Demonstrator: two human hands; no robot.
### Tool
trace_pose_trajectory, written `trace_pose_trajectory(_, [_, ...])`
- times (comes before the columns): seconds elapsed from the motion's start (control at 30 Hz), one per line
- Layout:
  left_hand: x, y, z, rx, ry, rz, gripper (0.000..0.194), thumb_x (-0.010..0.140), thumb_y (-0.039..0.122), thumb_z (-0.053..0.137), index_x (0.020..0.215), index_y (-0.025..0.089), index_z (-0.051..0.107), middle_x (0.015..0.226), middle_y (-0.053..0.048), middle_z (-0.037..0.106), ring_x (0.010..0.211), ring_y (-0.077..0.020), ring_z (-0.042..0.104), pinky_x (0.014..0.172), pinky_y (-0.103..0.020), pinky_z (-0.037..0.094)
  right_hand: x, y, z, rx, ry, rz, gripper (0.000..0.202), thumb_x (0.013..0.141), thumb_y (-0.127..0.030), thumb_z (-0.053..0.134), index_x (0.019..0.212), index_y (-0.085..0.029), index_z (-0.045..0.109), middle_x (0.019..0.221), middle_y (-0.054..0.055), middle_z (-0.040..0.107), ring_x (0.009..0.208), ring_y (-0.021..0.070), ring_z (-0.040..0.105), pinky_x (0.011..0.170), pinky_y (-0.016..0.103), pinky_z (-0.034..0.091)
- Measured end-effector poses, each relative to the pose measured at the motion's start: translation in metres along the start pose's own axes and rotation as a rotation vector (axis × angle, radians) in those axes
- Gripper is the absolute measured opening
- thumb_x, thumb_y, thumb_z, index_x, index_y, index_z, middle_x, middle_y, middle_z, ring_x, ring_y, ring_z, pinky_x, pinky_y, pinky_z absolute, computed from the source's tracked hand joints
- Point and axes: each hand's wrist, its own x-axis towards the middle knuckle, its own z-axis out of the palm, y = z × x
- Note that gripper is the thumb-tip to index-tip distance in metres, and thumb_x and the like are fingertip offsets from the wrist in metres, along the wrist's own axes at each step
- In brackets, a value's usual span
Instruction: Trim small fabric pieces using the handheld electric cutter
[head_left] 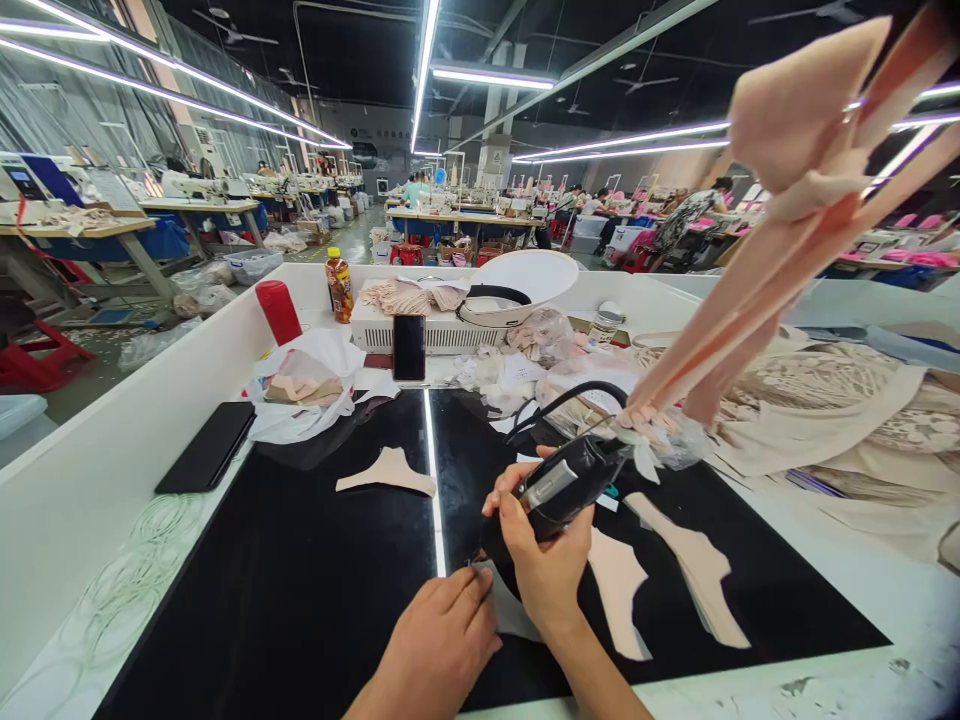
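My right hand [553, 565] is wrapped round a black handheld electric cutter [564, 488] with a silver plate and a black cord. The tool is tilted, its working end low and to the left, largely hidden by my fingers. Right beside that end, my left hand [442, 635] is closed in a pinch low over the black mat [315, 570]. A greyish flat piece [511, 602] shows between my hands; whether my left fingers grip it is hidden. Beige cut fabric pieces [619, 595] lie to the right, and another beige piece [386, 472] lies farther off.
Beige fabric strips [795, 210] hang at the upper right, close to the cutter. A phone [409, 347] leans against a white box [367, 328] at the back. Plastic bags [304, 385], a bottle [339, 285] and piled lace fabric [825, 390] surround the mat. White walls [120, 440] edge the table.
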Motion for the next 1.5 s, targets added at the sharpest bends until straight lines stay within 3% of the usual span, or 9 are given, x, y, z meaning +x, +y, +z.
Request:
trace_pose_trajectory(0.13, [-0.004,-0.001,0.003,-0.003,-0.051,0.006,0.026,0.108,0.035,0.053,0.117,0.014,0.065,0.123,-0.007,0.074,0.115,-0.0211,0.069,0.091,-0.033,0.055,0.002,-0.001,0.001,-0.005,-0.005,0.003,0.045,0.090,-0.020,0.071,0.125,-0.029,0.045,0.086,-0.004,0.063,0.058,0.0122,0.060,0.054,0.028,0.054])
trace_pose_trajectory(0.27, [-0.002,-0.002,0.001,-0.018,-0.053,-0.001,0.023,0.109,0.031,0.050,0.114,0.015,0.064,0.124,-0.006,0.074,0.114,-0.0213,0.070,0.089,-0.034,0.057,0.005,-0.009,-0.006,-0.008,0.022,-0.028,0.046,0.088,-0.017,0.073,0.125,-0.029,0.049,0.086,-0.005,0.065,0.059,0.0112,0.061,0.057,0.027,0.055])
trace_pose_trajectory(0.57, [-0.002,-0.001,-0.002,-0.028,-0.094,0.022,0.017,0.107,0.023,0.051,0.115,0.015,0.064,0.128,-0.011,0.072,0.114,-0.0255,0.071,0.087,-0.036,0.059,-0.002,-0.037,-0.059,-0.087,0.088,-0.058,0.041,0.090,-0.017,0.073,0.124,-0.031,0.054,0.085,-0.004,0.065,0.066,0.0135,0.065,0.064,0.031,0.057])
trace_pose_trajectory(0.7, [-0.002,-0.003,-0.006,-0.049,-0.118,0.018,0.019,0.107,0.019,0.048,0.116,0.016,0.064,0.130,-0.012,0.071,0.117,-0.0260,0.071,0.089,-0.038,0.060,-0.009,-0.043,-0.072,-0.117,0.111,-0.053,0.042,0.090,-0.018,0.074,0.125,-0.031,0.054,0.084,-0.004,0.065,0.067,0.0135,0.065,0.065,0.031,0.057])
trace_pose_trajectory(1.0, [0.000,-0.007,-0.010,-0.024,-0.127,0.047,0.031,0.111,0.021,0.034,0.118,0.016,0.064,0.129,-0.010,0.072,0.115,-0.0253,0.072,0.086,-0.038,0.061,-0.012,-0.041,-0.075,-0.143,0.136,-0.074,0.043,0.088,-0.016,0.074,0.124,-0.031,0.055,0.084,-0.004,0.066,0.066,0.0137,0.066,0.065,0.031,0.058])
trace_pose_trajectory(1.5, [-0.001,-0.007,-0.011,-0.012,-0.158,0.054,0.028,0.110,0.021,0.038,0.120,0.017,0.064,0.131,-0.010,0.071,0.116,-0.0260,0.071,0.088,-0.038,0.061,-0.016,-0.036,-0.076,-0.178,0.109,-0.072,0.044,0.089,-0.013,0.072,0.124,-0.030,0.052,0.087,-0.004,0.066,0.066,0.0129,0.068,0.066,0.030,0.060])
